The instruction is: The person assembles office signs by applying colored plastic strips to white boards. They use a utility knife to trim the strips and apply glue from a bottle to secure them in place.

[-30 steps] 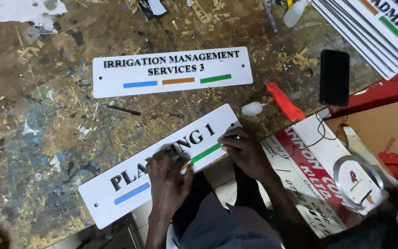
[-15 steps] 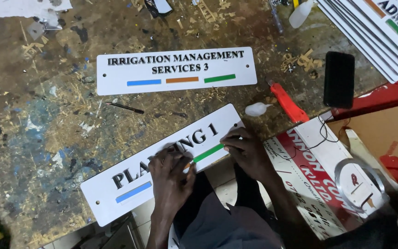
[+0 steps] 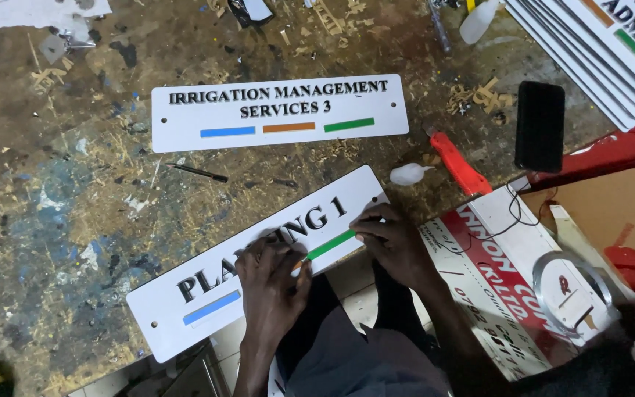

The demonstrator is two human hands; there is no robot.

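A long white sign plate (image 3: 185, 301) with black raised letters lies tilted at the near edge of the worn workbench. It carries a blue strip (image 3: 212, 307) and a green strip (image 3: 330, 244). My left hand (image 3: 273, 283) rests flat on the plate's middle, covering some letters and an orange strip beneath the fingers. My right hand (image 3: 391, 239) presses its fingertips on the right end of the green strip. A second finished white sign (image 3: 279, 110) with blue, orange and green strips lies flat farther back.
A red utility knife (image 3: 458, 163), a small white glue bottle (image 3: 408, 173) and a black phone (image 3: 539, 125) lie to the right. A stack of white signs (image 3: 611, 51) fills the top right corner. A red and white printed board (image 3: 501, 279) with a tape roll (image 3: 571, 290) lies at the right.
Both hands stay on the tilted sign; the fingers shifted slightly along the green strip. The view moved a little.
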